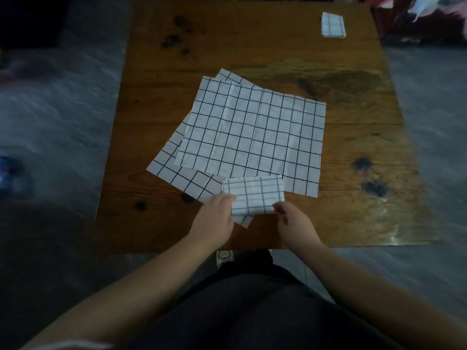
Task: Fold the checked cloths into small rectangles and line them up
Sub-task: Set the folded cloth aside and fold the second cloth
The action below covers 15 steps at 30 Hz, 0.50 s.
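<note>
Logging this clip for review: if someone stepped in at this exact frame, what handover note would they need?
Left hand: holds the left edge of the near folded cloth.
Right hand: pinches its near right corner.
Done: the far folded cloth lies at the far right corner of the table; the near one looks fully folded, overlapping the pile's near edge.
Left: line it up with the far one, then fold the flat cloths piled mid-table, at least three.

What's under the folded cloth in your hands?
The folded cloth, held by the left hand and right hand, lies on the near edge of the flat cloths; a corner pokes out below. How many layers sit beneath is hidden.
</note>
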{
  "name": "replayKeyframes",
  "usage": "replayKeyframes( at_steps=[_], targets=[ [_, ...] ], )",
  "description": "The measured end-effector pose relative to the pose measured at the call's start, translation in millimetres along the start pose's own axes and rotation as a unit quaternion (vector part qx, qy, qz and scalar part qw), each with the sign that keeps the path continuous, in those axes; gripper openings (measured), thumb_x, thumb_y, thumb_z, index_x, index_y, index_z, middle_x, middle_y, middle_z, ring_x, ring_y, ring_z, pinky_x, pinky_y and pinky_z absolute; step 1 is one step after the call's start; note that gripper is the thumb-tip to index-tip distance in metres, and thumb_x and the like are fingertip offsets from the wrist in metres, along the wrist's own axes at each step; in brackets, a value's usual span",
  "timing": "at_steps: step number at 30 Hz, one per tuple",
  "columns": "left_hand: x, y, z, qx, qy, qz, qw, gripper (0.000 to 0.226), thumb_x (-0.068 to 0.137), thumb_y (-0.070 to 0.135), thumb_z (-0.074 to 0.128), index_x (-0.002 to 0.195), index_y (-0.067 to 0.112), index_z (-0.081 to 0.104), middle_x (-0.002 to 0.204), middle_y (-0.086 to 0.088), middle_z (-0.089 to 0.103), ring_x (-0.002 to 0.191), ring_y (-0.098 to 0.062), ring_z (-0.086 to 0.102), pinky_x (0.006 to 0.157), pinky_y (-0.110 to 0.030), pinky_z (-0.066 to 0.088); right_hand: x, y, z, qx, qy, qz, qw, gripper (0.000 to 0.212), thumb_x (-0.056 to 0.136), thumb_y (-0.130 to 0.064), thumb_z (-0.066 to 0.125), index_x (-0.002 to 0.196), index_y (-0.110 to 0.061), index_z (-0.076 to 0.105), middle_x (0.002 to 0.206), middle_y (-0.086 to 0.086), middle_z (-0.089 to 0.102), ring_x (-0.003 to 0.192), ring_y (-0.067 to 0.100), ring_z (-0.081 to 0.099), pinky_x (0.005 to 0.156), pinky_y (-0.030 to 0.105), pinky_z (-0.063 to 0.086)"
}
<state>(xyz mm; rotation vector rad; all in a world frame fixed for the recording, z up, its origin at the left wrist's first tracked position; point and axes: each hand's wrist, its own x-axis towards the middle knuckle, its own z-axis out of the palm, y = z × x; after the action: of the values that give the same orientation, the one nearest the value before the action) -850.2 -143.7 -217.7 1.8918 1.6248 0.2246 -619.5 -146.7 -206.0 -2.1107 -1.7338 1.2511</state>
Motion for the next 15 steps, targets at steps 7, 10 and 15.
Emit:
replayKeyframes(
  at_steps=[7,10,15],
  targets=[
    [-25,7,48,0.172,-0.125,0.1,0.972,0.069,0.106,0.04,0.034,0.163,0.016,0.005,0.171,-0.003,0.002,0.156,-0.018,-0.007,0.126,-0.037,-0.008,-10,26,33,-0.296,-0.065,-0.168,0.938,0.061,0.104,-0.036,0.033,0.162,-0.022,0.02,0.17,-0.002,0.015,0.157,0.016,0.007,0.128,0.038,0.005],
    [-21,13,49,0.194,-0.121,0.08,0.97,0.072,0.105,0.043,0.035,0.162,0.015,0.003,0.171,-0.005,0.001,0.157,-0.02,-0.006,0.127,-0.041,-0.005,-7,17,36,-0.329,-0.074,-0.171,0.926,0.075,0.093,-0.047,0.006,0.163,-0.022,0.012,0.171,-0.003,0.007,0.157,0.014,0.0,0.128,0.04,0.001],
    [-13,15,47,0.223,-0.123,0.052,0.966,0.07,0.104,0.044,0.034,0.163,0.015,0.008,0.171,-0.004,0.006,0.157,-0.02,0.0,0.126,-0.046,0.003,-2,15,44,-0.348,-0.074,-0.165,0.92,0.083,0.086,-0.049,-0.002,0.163,-0.022,0.009,0.171,-0.003,0.006,0.157,0.014,-0.002,0.126,0.042,-0.003]
  ],
)
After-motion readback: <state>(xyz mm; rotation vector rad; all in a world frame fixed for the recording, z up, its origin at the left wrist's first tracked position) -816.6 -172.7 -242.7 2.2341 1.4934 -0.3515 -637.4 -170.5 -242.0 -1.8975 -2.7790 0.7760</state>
